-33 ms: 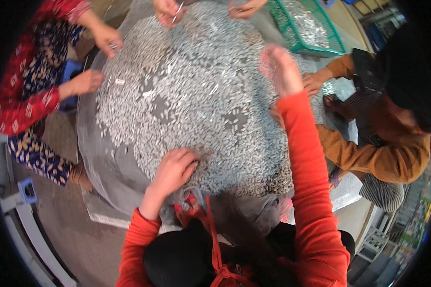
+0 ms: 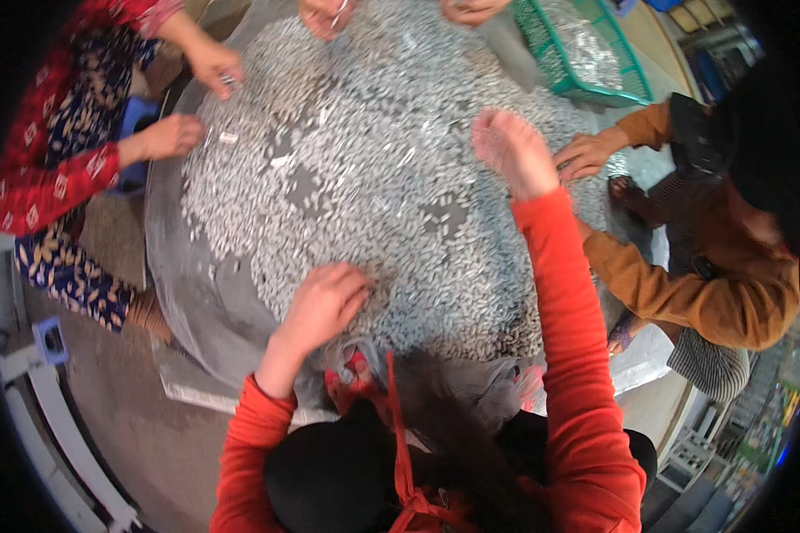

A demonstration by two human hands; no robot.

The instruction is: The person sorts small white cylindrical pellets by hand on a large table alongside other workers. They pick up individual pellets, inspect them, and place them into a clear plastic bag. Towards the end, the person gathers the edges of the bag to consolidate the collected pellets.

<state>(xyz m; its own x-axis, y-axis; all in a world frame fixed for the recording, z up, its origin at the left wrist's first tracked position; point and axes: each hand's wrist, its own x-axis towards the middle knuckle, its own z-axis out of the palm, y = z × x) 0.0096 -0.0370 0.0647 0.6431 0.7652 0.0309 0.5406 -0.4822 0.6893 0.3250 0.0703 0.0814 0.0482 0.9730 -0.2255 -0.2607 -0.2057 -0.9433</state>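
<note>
A wide round grey table (image 2: 196, 302) is heaped with small silvery pieces (image 2: 373, 160). My left hand (image 2: 324, 306) lies on the near edge of the heap with its fingers bent down into the pieces. My right hand (image 2: 511, 151), at the end of a red sleeve, reaches far across the heap, palm down and blurred, its fingers dipping among the pieces. Whether it holds any is hidden. A clear plastic bag (image 2: 471, 391) sits crumpled at the table's near rim by my lap.
Three other people work around the table. One in red patterned sleeves is at the left, hands (image 2: 213, 67) on the pile. Another's hands (image 2: 324, 13) show at the top. One in brown sleeves (image 2: 684, 293) is at the right. A green basket (image 2: 636, 84) holding silvery pieces stands at the far right.
</note>
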